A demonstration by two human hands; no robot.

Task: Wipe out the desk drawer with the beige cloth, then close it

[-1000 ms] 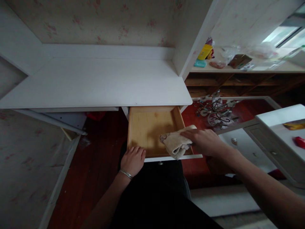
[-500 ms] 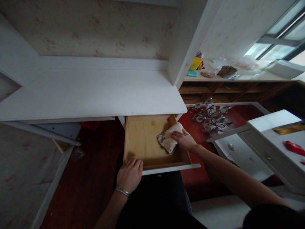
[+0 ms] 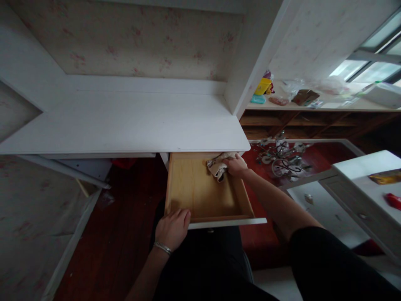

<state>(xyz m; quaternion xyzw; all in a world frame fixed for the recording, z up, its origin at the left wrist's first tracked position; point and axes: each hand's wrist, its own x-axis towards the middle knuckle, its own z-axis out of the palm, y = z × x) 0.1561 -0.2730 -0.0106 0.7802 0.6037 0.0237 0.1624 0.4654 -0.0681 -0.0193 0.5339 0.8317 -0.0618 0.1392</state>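
Observation:
A wooden drawer (image 3: 200,196) with a white front is pulled out from under the white desk (image 3: 131,121). My right hand (image 3: 235,165) grips a cream cloth (image 3: 218,168) with a patterned edge, inside the drawer at its back right. Some of the cloth hangs loosely below my fingers; part of it is hidden under the hand. My left hand (image 3: 173,229), with a silver bracelet at the wrist, is closed over the front left corner of the drawer, fingers curled on its edge.
Right of the desk, a chandelier (image 3: 283,156) with metal arms lies on the red wooden floor. Behind it, a low shelf unit (image 3: 294,121) carries bags and a small box (image 3: 305,97). A white cabinet with a drawer (image 3: 360,209) stands at the right.
My right hand has moved with the cloth toward the drawer's back, and the cloth is more bunched. My left hand keeps its place on the drawer. The view has shifted slightly.

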